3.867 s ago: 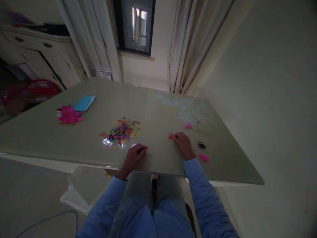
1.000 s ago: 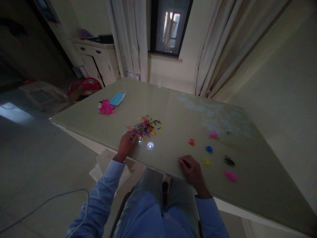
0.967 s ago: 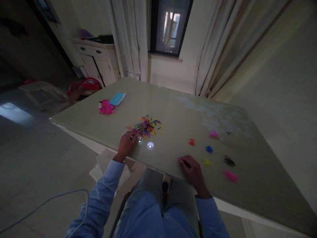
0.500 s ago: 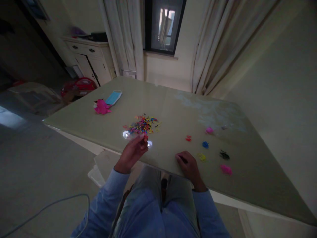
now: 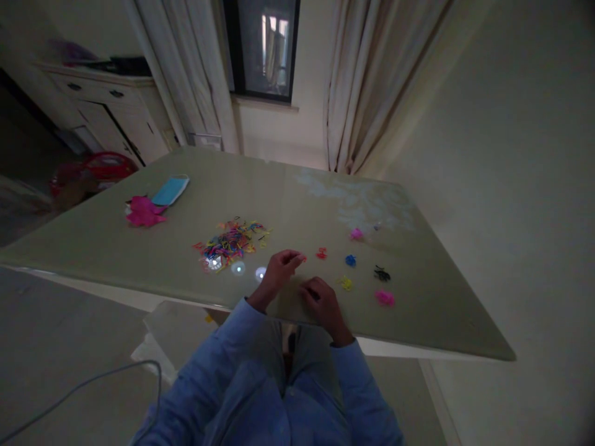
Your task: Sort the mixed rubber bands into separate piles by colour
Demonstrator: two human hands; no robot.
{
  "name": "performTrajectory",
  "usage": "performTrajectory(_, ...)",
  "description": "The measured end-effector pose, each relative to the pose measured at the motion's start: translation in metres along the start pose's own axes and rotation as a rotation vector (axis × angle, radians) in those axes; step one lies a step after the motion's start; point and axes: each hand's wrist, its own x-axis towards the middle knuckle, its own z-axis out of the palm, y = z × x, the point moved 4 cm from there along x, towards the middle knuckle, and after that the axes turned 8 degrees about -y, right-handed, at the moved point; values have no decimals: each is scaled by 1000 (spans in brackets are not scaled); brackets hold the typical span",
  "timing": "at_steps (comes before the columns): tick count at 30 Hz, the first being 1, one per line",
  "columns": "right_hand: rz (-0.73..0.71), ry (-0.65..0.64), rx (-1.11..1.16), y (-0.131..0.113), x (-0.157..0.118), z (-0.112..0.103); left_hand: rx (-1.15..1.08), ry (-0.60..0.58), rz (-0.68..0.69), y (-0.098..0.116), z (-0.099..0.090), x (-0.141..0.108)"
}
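Centrally in the head view, near the table's (image 5: 274, 186) front edge, a person's left hand (image 5: 283, 267) narrowly pinches a small red piece (image 5: 304, 259), just beside a red cluster (image 5: 321, 253). The right hand (image 5: 321, 299) is curled; whether it holds anything cannot be told. A multicoloured pile (image 5: 232, 241) lies left; blue (image 5: 350, 261), yellow (image 5: 346, 283) and black clusters (image 5: 382, 274) lie toward the right edge.

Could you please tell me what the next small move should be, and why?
Probably have the left hand lay its small red piece on the red pile: the piece appears pinched there, close to that like-coloured pile.
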Motion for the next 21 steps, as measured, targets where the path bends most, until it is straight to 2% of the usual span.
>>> performTrajectory(5, -4, -23, 36, 1, -1, 2, 514, 13, 191, -7, 25, 52)
performTrajectory(9, 3, -41, 38, 2, -2, 2, 688, -54, 221, -15, 39, 76)
performTrajectory(16, -1, -37, 70, 1, -3, 1, 806, -121, 240, -21, 47, 85)
performTrajectory(21, 9, -46, 92, 2, -4, 1, 750, -57, 234, -13, 35, 74)
